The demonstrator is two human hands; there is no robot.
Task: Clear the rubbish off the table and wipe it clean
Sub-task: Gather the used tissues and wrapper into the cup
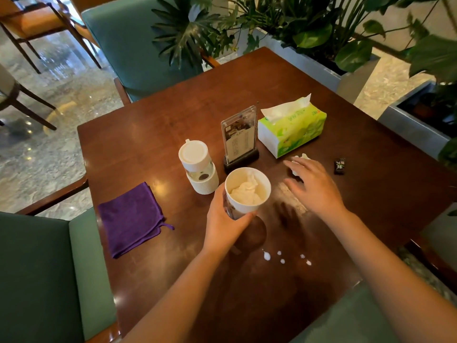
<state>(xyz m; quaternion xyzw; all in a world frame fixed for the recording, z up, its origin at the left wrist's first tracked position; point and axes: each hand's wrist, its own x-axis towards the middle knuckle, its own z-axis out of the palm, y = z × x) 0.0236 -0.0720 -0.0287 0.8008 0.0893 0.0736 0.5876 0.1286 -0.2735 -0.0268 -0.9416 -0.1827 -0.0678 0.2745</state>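
- Your left hand (226, 219) has its grip clamped round the white paper cup (247, 191), lifted and tilted a little toward you over the middle of the desk (173, 115). A wad of used tissue (244, 191) already fills it. Tip it further and the wad could slide out, and any liquid left in the bottom would run onto the wood.
- Your right hand (312, 185) hovers with fingers spread apart, holding nothing, just above a crumpled tissue (300, 160) that lies toward the right edge, beside the green tissue pack (294, 129). Reach too fast and you may knock the wad further off or catch the clean sheet sticking out of the pack.
- The small dark wrapper (339, 166) sits near the right edge, apart from the tissue. It is easy to miss, and a careless sweep could flick it onto the floor.
- White droplets (282, 258) lie near the front edge, close under your forearms, and a pale smear (293, 196) runs between your two hands. Drag a wrist or the cup through them and you spread the mess before the wipe.
- The lidded bottle (199, 167) and the menu stand (241, 137) stand just behind the cup. A clumsy swing of your left hand could topple either.
- The purple cloth (131, 219) waits folded near the left edge. Wipe before the rubbish is gone and you only push scraps about.
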